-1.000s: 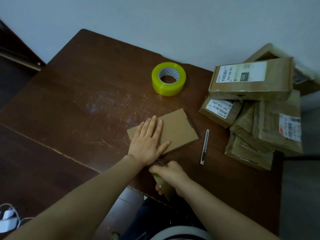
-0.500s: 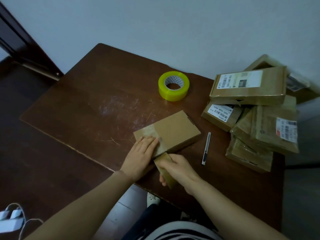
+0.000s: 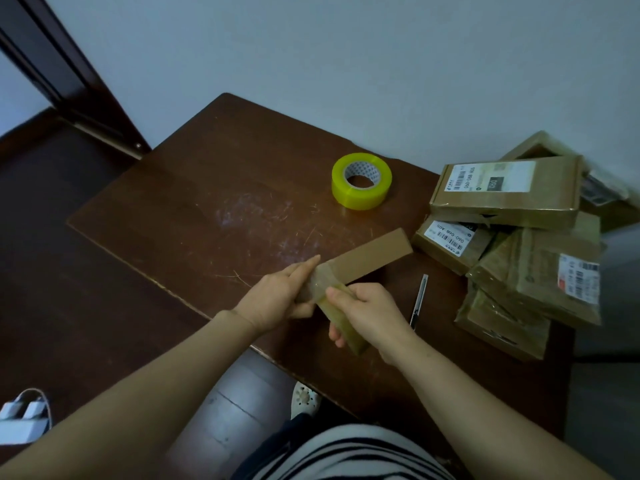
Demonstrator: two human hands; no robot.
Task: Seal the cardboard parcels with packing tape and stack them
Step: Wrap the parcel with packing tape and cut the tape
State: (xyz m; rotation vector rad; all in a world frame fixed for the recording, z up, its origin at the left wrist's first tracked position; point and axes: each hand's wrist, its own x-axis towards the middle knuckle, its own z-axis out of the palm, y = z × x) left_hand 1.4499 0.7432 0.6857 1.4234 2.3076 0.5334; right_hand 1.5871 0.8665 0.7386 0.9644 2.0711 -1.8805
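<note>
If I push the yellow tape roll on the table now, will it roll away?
Probably not: the tape roll lies flat on the table, hole upward, so it should slide. It looks thick and nearly full, so likely rather heavy for its size.

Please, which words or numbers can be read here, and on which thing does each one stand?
"060 068 A05": label on the lower box, upside down.
"060": label on the top box; the rest is too small.
On the right parcel and the tape roll: too blurred to read.
</note>
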